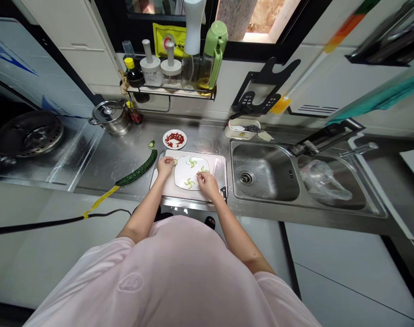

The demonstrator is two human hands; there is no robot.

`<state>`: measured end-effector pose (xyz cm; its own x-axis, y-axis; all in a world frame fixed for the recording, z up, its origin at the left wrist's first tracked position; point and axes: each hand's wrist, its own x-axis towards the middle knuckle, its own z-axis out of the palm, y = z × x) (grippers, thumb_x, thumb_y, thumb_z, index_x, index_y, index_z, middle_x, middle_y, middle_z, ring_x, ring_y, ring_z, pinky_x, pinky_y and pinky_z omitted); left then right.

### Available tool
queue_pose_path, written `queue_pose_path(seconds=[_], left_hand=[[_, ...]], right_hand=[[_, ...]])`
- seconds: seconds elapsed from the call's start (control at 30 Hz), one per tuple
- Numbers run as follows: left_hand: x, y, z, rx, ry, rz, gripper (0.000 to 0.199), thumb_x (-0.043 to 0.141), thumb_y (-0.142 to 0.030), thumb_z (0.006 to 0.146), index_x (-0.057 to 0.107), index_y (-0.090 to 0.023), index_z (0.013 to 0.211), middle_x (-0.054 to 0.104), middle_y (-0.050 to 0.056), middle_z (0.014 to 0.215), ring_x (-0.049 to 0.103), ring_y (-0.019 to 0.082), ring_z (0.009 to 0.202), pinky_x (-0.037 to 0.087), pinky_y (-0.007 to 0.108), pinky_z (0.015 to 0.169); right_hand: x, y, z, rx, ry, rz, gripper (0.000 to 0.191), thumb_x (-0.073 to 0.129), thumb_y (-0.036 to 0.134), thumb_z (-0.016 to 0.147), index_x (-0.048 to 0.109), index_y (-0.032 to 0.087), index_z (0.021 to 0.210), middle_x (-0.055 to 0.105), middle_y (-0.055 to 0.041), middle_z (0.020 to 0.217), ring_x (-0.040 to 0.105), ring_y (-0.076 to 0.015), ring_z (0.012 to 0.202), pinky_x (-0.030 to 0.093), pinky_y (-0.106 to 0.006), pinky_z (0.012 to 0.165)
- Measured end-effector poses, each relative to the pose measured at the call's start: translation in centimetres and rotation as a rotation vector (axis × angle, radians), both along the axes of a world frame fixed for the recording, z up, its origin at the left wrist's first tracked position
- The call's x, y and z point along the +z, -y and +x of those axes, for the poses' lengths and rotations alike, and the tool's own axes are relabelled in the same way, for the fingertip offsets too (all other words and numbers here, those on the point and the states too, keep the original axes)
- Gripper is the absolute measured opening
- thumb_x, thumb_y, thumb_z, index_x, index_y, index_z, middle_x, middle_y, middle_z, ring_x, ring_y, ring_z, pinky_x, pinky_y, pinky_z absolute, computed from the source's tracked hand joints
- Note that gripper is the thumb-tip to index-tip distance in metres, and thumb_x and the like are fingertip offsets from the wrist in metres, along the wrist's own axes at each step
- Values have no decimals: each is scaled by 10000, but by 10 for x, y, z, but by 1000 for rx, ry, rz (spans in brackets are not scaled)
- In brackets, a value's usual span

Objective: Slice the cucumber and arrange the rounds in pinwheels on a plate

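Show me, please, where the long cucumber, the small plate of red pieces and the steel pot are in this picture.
Long cucumber [137,169]: head view, on the middle of its dark green skin.
Small plate [174,132]: head view, on its white far rim.
Steel pot [115,126]: head view, on its side wall.

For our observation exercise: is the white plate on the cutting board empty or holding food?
Holding food: the white plate carries small pinwheels of cucumber slices laid out on its surface.
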<state>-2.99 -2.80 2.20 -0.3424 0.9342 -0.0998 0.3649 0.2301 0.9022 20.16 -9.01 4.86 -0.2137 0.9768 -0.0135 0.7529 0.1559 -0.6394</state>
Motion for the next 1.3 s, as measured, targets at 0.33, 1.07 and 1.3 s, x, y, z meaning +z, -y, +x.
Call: queue_pose_path(seconds=[0.33, 1.07, 1.3], left_hand=[[67, 13, 25, -173, 482, 88, 332, 773, -322, 587, 684, -143, 852, 692, 44, 777, 640, 146, 733, 508, 302, 761], [108, 31, 35, -198, 601, -92, 419, 691, -501, 705, 609, -164, 939, 638, 11, 634, 468, 43, 474, 240, 154, 431], [121, 34, 37, -316, 772, -249, 484, 698, -519, 696, 605, -183, 1032, 614, 5, 649, 464, 35, 467, 191, 138, 402]], right_hand=[[42, -22, -15, -88, -310, 114, 272, 467, 323, 858, 649, 174, 994, 649, -52, 880, 570, -167, 777, 442, -281, 758], [78, -37, -34, -17, -693, 136, 165, 583, 350, 810, 623, 190, 813, 650, -2, 795, 570, -132, 728, 452, -264, 713], [85, -34, -32, 70, -596, 255, 155, 568, 330, 856, 656, 203, 857, 635, -8, 825, 551, -138, 750, 435, -268, 720]])
